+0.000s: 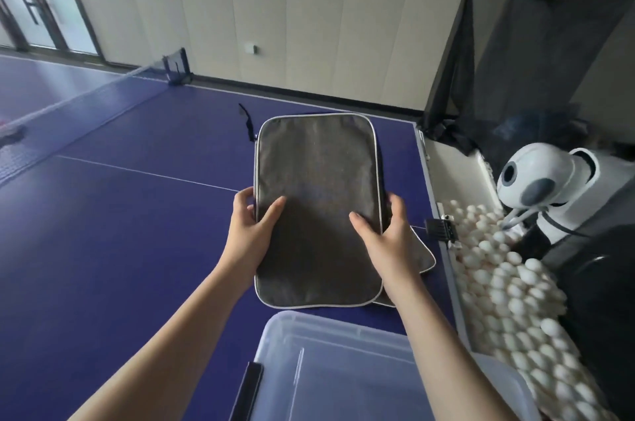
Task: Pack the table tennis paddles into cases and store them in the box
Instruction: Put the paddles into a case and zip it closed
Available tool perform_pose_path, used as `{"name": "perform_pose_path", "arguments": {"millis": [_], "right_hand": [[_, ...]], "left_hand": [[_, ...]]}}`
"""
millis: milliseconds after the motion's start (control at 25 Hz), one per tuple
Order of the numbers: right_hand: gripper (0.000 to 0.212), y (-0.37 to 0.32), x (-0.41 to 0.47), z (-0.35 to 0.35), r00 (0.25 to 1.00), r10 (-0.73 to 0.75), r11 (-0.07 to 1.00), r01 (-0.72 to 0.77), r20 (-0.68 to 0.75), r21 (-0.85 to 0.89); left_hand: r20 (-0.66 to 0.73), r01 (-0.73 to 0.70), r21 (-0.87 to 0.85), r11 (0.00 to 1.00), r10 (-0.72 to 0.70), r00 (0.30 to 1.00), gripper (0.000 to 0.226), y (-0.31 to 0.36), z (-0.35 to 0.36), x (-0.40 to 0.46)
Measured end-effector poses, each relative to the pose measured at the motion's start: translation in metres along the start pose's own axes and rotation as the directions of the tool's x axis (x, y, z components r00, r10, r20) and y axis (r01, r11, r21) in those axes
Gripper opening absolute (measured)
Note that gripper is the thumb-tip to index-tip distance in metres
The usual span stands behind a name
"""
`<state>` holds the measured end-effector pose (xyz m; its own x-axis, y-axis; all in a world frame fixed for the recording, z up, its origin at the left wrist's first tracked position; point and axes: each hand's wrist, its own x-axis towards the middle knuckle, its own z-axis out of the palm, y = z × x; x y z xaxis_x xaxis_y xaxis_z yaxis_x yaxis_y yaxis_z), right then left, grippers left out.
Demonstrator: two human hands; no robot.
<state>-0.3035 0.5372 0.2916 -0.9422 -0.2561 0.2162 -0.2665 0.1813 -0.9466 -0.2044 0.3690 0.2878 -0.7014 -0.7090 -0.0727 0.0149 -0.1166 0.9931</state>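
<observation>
**Open table on my left, clutter on my right**

To my left the blue table tennis table [113, 214] lies bare as far as the net [68, 111], so I see open passage on that side. Straight ahead the grey paddle case [316, 200] fills the middle, with a second case [417, 255] showing under its right edge. Close to me the clear plastic box [330, 362] blocks the near edge. On my right the table ends at a tray of white balls [508, 296], the ball robot [546, 183] and a black catch net [536, 25].
</observation>
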Motion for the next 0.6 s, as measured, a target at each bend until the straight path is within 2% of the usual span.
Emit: {"name": "perform_pose_path", "arguments": {"millis": [120, 280, 360, 440, 600], "right_hand": [[0.049, -0.019, -0.03, 0.027, 0.996, -0.038, 0.994, 0.029, 0.077, 0.106], [0.051, -0.034, -0.073, 0.072, 0.961, -0.027, 0.995, 0.001, 0.275, 0.095], [0.053, -0.046, -0.096, 0.1, 0.94, -0.026, 0.998, 0.007, 0.341, 0.055], [0.053, -0.063, -0.111, 0.127, 0.941, -0.065, 0.997, 0.071, 0.331, -0.004], [0.037, -0.13, -0.158, 0.21, 0.877, -0.291, 0.944, 0.328, 0.383, -0.035]], "left_hand": [[-0.051, -0.025, -0.07, 0.997, 0.022, 0.998, 0.034, 0.021, -0.047, -0.028], [-0.162, -0.128, -0.059, 0.99, 0.118, 0.98, 0.027, 0.031, -0.123, -0.065], [-0.219, -0.183, 0.027, 0.983, 0.185, 0.958, 0.025, 0.031, -0.167, -0.082], [-0.254, -0.204, 0.179, 0.962, 0.246, 0.935, 0.025, 0.029, -0.212, -0.095], [-0.258, -0.164, 0.47, 0.867, 0.313, 0.914, 0.031, 0.024, -0.328, -0.127]]}}
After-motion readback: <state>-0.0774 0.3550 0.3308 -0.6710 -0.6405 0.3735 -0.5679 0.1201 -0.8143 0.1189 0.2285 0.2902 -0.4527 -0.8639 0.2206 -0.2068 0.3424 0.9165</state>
